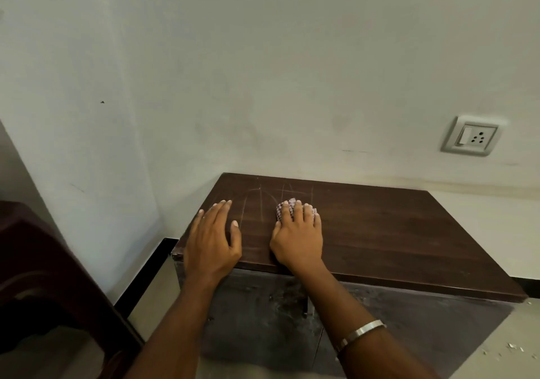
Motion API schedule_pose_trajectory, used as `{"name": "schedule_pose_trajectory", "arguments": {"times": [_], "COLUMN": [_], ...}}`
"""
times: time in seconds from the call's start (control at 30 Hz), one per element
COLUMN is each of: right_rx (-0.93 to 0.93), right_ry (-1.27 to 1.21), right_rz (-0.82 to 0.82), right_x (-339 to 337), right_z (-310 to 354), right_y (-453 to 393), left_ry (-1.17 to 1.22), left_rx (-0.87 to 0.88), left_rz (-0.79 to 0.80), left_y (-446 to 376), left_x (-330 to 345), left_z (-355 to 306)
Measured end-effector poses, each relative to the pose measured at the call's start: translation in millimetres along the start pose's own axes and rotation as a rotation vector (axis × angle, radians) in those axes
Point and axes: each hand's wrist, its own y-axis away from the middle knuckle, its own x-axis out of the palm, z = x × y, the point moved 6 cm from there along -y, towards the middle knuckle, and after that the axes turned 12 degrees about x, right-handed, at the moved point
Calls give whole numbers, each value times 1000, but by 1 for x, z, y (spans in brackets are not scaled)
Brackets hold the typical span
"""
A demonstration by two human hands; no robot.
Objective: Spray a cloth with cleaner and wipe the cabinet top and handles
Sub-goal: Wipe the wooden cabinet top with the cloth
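Head view: small bunched pink-and-white patterned cloth (287,207) lies on the dark brown wooden cabinet top (380,232), left of centre, toward the far edge. Looks light, soft and compressible, likely slides easily on the smooth wood; best pinned flat under the palm, not pinched. Right hand (298,237) presses it, fingers straight and close together over the cloth. Left hand (211,241) rests flat just left, fingers slightly spread, holding nothing.

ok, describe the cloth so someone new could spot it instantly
Find the dark wooden cabinet top against the white wall. Two hands lie flat on its left part; the cloth is the small pinkish patterned wad pressed under the right hand, peeking past the fingertips. The left hand covers nothing.
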Motion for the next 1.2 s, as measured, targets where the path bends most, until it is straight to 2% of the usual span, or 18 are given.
{"name": "schedule_pose_trajectory", "arguments": {"times": [0.27,0.57,0.73,1.0,1.1,1.2], "right_rx": [-70,101,116,-143,-170,-125], "right_ry": [-38,54,22,-43,-54,-48], "right_rz": [2,-30,-1,52,60,68], "right_x": [6,-13,-10,15,15,9], "right_z": [0,-79,-60,43,40,8], "right_y": [-7,-28,-26,-11,-14,-29], "left_ry": [8,10,-1,-5,8,16], "left_rx": [-7,-9,-10,-13,-15,-20], "left_rz": [-4,0,3,7,-5,-11], "left_y": [0,0,0,0,0,0], "left_x": [0,0,1,-1,-4,-3], "left_z": [2,2,1,0,1,1]}}
